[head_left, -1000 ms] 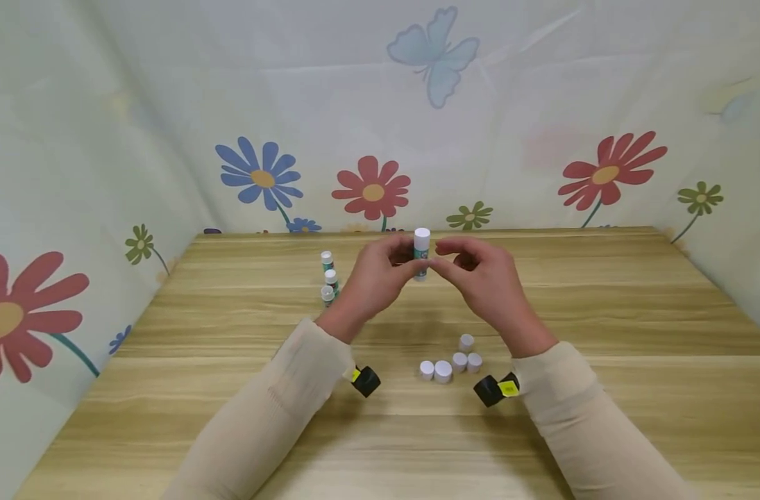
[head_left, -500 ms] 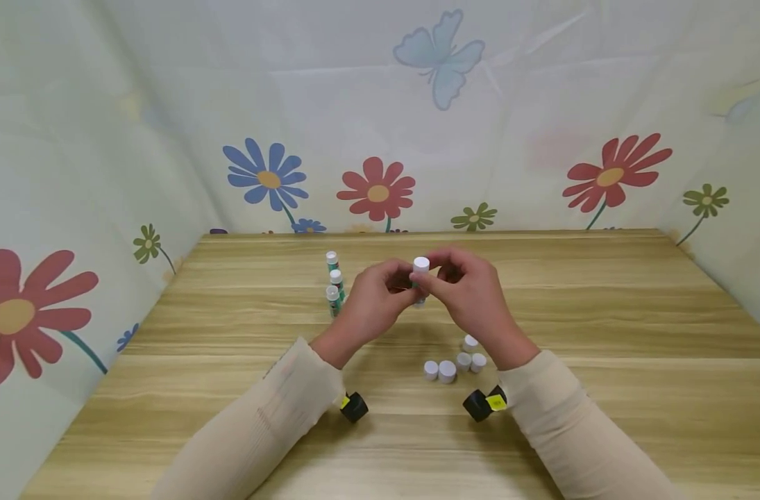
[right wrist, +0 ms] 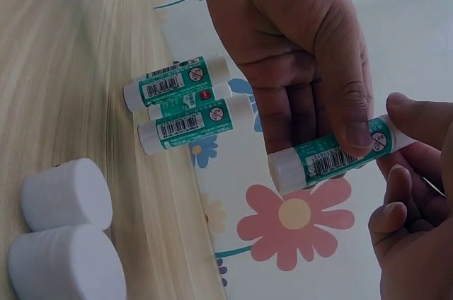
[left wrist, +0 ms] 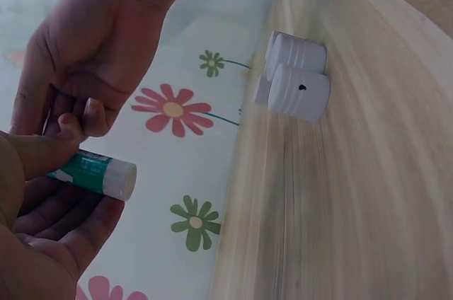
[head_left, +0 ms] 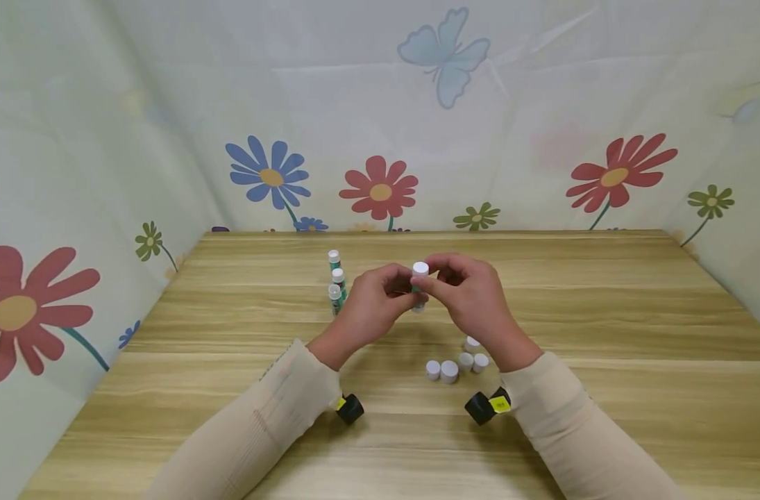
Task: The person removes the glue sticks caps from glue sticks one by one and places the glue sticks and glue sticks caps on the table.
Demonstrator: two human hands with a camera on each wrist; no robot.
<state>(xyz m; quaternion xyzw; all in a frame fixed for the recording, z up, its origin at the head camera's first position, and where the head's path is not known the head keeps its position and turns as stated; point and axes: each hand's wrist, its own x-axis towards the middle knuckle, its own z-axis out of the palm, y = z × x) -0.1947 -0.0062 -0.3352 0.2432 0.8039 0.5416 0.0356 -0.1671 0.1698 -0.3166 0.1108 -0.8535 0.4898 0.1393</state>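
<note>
Between both hands a glue stick (right wrist: 333, 157) with a green label is held upright above the table. My left hand (head_left: 375, 297) grips its labelled body, thumb across the barcode side in the right wrist view. The right hand (head_left: 475, 294) pinches the white cap (head_left: 420, 269) at its top with thumb and fingers. The white base of the glue stick (left wrist: 120, 180) sticks out below the left hand. Left of the hands, several more glue sticks (head_left: 335, 297) stand upright in a short row.
Several loose white caps (head_left: 449, 371) stand in a cluster on the wooden table (head_left: 579, 298), nearer the person than the hands. A flowered sheet (head_left: 517, 104) hangs behind and at the left. A black wrist camera (head_left: 479, 407) hangs under the right sleeve.
Both hands have lowered the glue stick a little toward the table. The right hand, earlier beside the glue stick with its fingers apart, has closed on the cap.
</note>
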